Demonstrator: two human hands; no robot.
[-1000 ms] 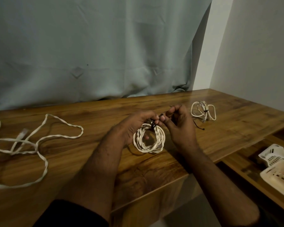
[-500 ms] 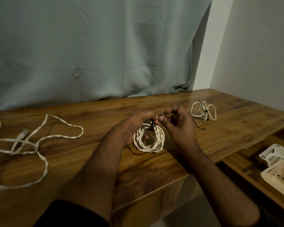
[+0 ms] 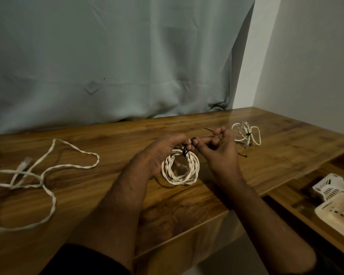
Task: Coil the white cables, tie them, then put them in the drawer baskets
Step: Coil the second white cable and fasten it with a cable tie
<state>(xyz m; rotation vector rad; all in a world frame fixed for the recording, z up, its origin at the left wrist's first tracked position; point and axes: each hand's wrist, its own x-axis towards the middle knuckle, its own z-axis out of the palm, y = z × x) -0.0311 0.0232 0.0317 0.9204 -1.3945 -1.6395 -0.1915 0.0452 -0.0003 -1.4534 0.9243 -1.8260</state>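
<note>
Coiled cable [image 3: 180, 169] held by left hand [image 3: 163, 153]; right hand [image 3: 219, 149] pinches black tie [image 3: 185, 151]: pull it snug, keeping loops bunched.

Clearance: desk front centre open.
Obstacles: loose cable [image 3: 48, 171] L, tied bundle [image 3: 244, 133] far R, baskets [image 3: 334, 201] in drawer.

We see a coil [image 3: 180, 169] of twisted white cable flat on the desk, a black tie [image 3: 185, 150] looped round its top. A tied bundle [image 3: 246, 133] lies right; loose cable [image 3: 42, 171] sprawls left; baskets [image 3: 338, 203] sit in the drawer.
</note>
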